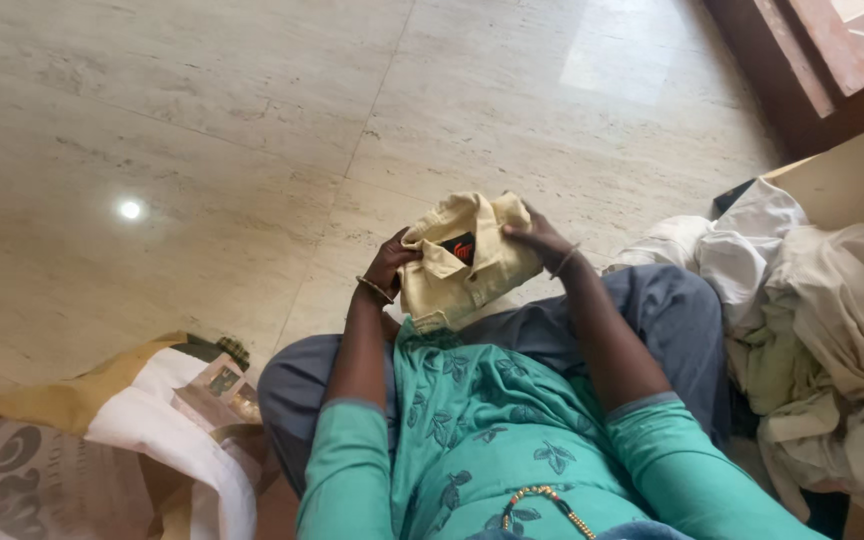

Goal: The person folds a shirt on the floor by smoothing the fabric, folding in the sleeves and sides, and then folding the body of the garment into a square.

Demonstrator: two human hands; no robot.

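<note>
Item under inspection: a folded pale-yellow collared shirt point(467, 262), compact bundle, dark label patch showing inside the collar; it is held above the person's lap, over the grey trousers point(652, 310), clear of the marble floor point(202, 150).

Left hand point(392, 262): grip clenched on the shirt's left edge beside the collar, thumb on top, fingers under the fold; bangle at the wrist. Right hand point(540, 238): grip grasping the upper right corner of the bundle, fingers spread over the top layer; a bangle here also. Both hands touch the cloth; neither is released.

Handling judgement: the garment appears light and soft, woven cotton by its look, with no stiffness beyond the collar and button placket; not slippery, not fragile; likely to sag and unfold if carried by one corner. The soundest hold would be at two opposite edges of the fold, as at present, or flat beneath the bundle with a thumb on the collar; pinching a single layer would let the layers slide apart.

Surroundings: a heap of pale garments point(812, 310) lies just beside the person's right leg; a printed sack point(102, 460) lies on the floor to the left, well apart from the shirt.
</note>
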